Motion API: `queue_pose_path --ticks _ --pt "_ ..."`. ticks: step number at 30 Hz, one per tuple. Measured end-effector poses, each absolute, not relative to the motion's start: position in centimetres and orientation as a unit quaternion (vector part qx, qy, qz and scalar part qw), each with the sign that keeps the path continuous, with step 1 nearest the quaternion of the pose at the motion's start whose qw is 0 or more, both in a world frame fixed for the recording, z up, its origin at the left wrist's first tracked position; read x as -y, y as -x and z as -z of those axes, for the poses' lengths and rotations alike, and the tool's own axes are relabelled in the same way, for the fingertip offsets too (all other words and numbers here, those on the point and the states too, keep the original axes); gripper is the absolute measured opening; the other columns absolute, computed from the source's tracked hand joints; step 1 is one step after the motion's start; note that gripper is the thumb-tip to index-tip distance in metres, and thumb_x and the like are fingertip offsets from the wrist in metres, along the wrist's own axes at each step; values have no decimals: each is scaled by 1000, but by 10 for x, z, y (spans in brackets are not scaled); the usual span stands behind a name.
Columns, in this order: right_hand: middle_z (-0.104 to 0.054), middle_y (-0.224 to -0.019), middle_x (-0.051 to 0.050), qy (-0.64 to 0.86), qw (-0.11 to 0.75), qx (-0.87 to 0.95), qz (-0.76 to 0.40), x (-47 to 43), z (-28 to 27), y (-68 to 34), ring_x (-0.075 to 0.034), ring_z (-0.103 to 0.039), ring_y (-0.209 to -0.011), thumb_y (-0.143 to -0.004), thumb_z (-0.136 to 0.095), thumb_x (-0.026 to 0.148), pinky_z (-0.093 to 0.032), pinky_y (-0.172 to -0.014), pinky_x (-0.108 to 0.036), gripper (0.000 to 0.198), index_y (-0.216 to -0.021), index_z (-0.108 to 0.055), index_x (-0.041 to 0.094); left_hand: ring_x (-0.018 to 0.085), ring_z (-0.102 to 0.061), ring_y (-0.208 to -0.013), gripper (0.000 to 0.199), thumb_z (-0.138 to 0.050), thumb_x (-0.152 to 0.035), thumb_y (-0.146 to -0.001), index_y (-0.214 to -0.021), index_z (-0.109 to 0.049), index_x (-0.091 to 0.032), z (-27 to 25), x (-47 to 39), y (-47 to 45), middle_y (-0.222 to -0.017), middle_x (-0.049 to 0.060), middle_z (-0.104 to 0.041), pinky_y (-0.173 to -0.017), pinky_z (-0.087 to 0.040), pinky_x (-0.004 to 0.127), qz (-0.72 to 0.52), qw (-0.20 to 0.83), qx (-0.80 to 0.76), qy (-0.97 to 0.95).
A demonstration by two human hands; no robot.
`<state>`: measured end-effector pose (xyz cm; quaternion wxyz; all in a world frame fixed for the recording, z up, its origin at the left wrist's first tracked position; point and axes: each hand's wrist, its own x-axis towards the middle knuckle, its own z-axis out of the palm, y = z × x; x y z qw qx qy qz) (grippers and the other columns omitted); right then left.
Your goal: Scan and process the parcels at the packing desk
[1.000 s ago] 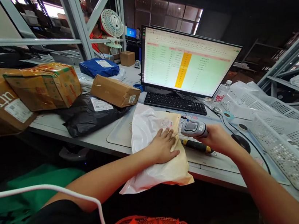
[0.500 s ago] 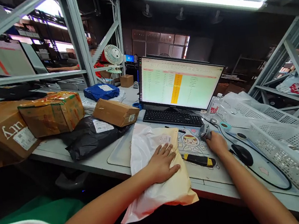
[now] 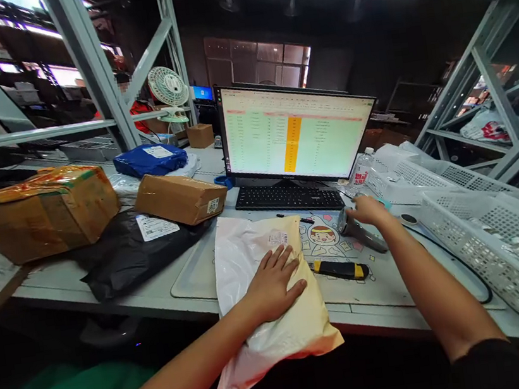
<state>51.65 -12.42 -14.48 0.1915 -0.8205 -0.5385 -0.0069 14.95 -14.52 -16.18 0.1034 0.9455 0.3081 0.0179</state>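
Note:
My left hand (image 3: 271,285) lies flat with fingers spread on a white and pale-yellow mailing bag (image 3: 242,248). The bag has a small printed label near its top right and hangs past the desk's front edge. Close to the right end of the black keyboard (image 3: 288,197), my right hand (image 3: 369,209) is reaching out with a finger extended, holding nothing that I can see. Just below it, a grey barcode scanner (image 3: 365,235) rests on the desk mat. A black and yellow utility knife (image 3: 340,269) lies beside the bag.
Behind the keyboard stands a monitor (image 3: 299,132) showing a spreadsheet. Cardboard boxes (image 3: 178,199) and a black parcel (image 3: 125,263) crowd the left. White plastic baskets (image 3: 497,252) line the right, near a bottle (image 3: 364,168). A small fan (image 3: 169,86) stands behind.
My right hand has let go of the barcode scanner, which now lies on the mat, and has moved up toward the keyboard's right end. My left hand stays on the bag. The view has shifted right.

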Motion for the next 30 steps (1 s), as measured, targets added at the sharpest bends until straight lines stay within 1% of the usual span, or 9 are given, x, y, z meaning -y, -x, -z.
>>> queue_pose_path --ticks 5,10,12,14,17,20,23,26,30 --pt "-66 -150 -15 803 112 581 -69 67 148 -487 -31 -60 -139 -96 -69 22 -48 -117 -39 50 -146 -69 19 29 -16 -170 66 -38 -63 -111 -161 -55 -23 167 143 -149 -180 8 -24 -139 -14 54 -35 103 -302 -947" --pt "-37 -175 -16 800 110 585 -73 38 166 -458 -38 -28 -162 -97 -63 17 -33 -128 -55 57 -153 -63 18 30 -16 -170 66 -37 -64 -112 -161 -55 -23 167 142 -147 -180 8 -23 -139 -15 55 -38 105 -298 -948" --pt "-35 -176 -17 799 114 585 -78 37 169 -456 -39 -25 -163 -95 -64 13 -30 -129 -55 53 -148 -67 15 30 -16 -170 67 -37 -64 -112 -161 -55 -22 166 142 -147 -180 9 -24 -138 -16 56 -39 107 -296 -948" --pt "-36 -175 -19 797 123 586 -81 40 166 -456 -38 -26 -162 -94 -66 11 -29 -129 -52 49 -143 -70 12 31 -16 -170 67 -37 -64 -112 -161 -55 -22 166 142 -146 -180 10 -24 -138 -15 56 -39 110 -295 -948" --pt "-36 -174 -22 782 156 598 -78 46 152 -450 -34 -31 -160 -101 -55 10 -31 -127 -46 47 -147 -66 6 30 -16 -170 66 -38 -63 -112 -161 -55 -22 166 143 -145 -180 9 -23 -138 -15 56 -41 113 -295 -948" --pt "-54 -162 -22 740 189 639 -92 56 133 -432 -25 -51 -147 -110 -42 17 -38 -121 -36 47 -151 -61 4 30 -17 -169 64 -39 -63 -112 -160 -56 -23 167 142 -145 -180 9 -25 -138 -16 56 -48 114 -294 -948" --pt "-74 -141 -13 681 191 693 -137 70 120 -400 -20 -69 -123 -108 -60 38 -49 -105 -25 42 -142 -70 14 32 -20 -169 63 -40 -61 -111 -158 -58 -23 166 141 -145 -179 10 -28 -137 -18 57 -58 109 -290 -949" --pt "-80 -122 -10 639 182 732 -154 87 114 -364 -21 -73 -104 -91 -84 40 -52 -88 -23 45 -127 -76 15 34 -32 -164 60 -46 -56 -109 -155 -59 -21 163 143 -144 -174 12 -41 -135 -27 58 -100 95 -281 -950" --pt "-79 -104 -6 632 218 734 -118 124 93 -342 -17 -67 -91 -97 -75 29 -45 -80 -22 25 -114 -73 11 29 -60 -141 41 -49 -42 -105 -137 -69 -27 154 154 -136 -147 10 -69 -124 -46 49 -201 57 -255 -944"
